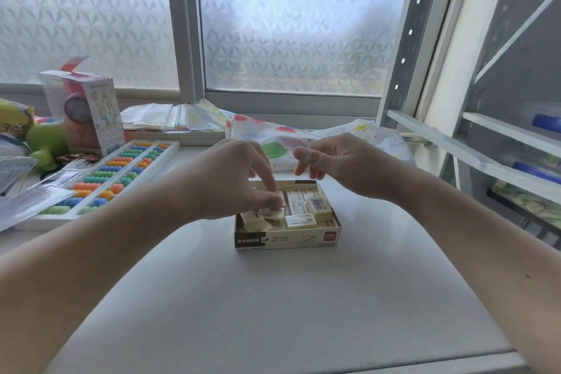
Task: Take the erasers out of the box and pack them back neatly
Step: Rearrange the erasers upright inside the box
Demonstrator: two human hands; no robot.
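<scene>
Head view looks down on the box (287,240), a shallow open carton sitting on the desk (273,297) just ahead of the person. Erasers (300,219) fill it in a jumble: some lie flat in rows at the back, others sit tilted or stacked at the front and right.

These look like small, light, wrapped blocks, firm enough to pinch without deforming, though the wrappers may be a little slick. The best hold is probably across the short sides of one block, lifting it straight up so its neighbours stay put; the light carton may slide or lift unless steadied.

Left hand (230,182) reaches into the box's left half, fingertips (277,200) curled down and pinching an eraser there. Right hand (337,158) hovers above the far edge of the box, fingers loosely curled, holding nothing and touching nothing.

The desk is smooth, pale and matte. An abacus (112,176) with coloured beads lies to the left, well apart from the box, with a toy carton (91,106) and a green toy (45,143) behind it. Patterned cloth (303,136) lies along the sill under a frosted window (288,24). Metal shelving (485,130) stands to the right.
</scene>
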